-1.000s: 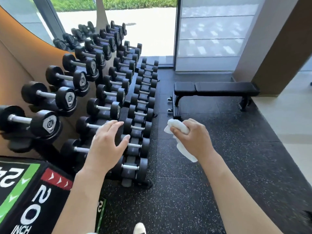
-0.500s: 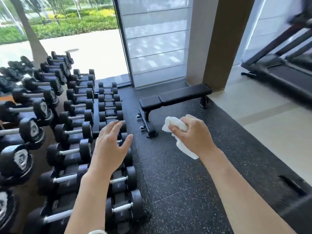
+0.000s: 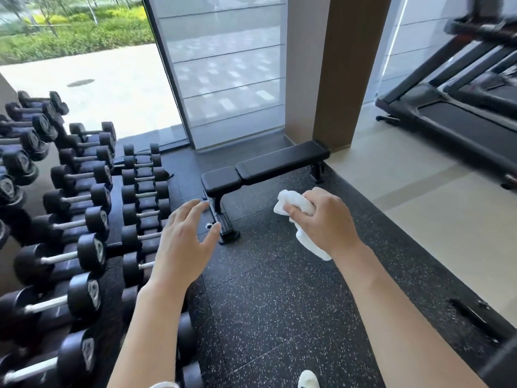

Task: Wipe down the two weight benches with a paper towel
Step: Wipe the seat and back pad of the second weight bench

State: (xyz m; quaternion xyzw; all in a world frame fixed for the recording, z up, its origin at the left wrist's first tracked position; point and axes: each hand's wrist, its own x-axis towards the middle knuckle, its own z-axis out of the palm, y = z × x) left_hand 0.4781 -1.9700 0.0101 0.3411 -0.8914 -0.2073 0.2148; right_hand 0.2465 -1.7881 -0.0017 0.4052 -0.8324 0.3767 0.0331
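A black flat weight bench (image 3: 279, 162) stands on the speckled rubber floor ahead, near a brown pillar, its padded top bare. My right hand (image 3: 326, 224) grips a crumpled white paper towel (image 3: 291, 204), held in the air short of the bench; a tail of the towel hangs below the wrist. My left hand (image 3: 186, 245) is held out with fingers spread and holds nothing, in front of the bench's near foot. Only one bench is in view.
A long rack of black dumbbells (image 3: 81, 217) fills the left side. A brown pillar (image 3: 344, 68) rises behind the bench. Treadmills (image 3: 461, 110) stand at the right on pale flooring. A dark bar (image 3: 503, 357) crosses the lower right corner. My white shoe (image 3: 307, 379) shows at the bottom.
My view has swung right and closer to the bench; the treadmills came into view and the dumbbell rack slid left. Both hands keep their pose, the right still holding the towel.
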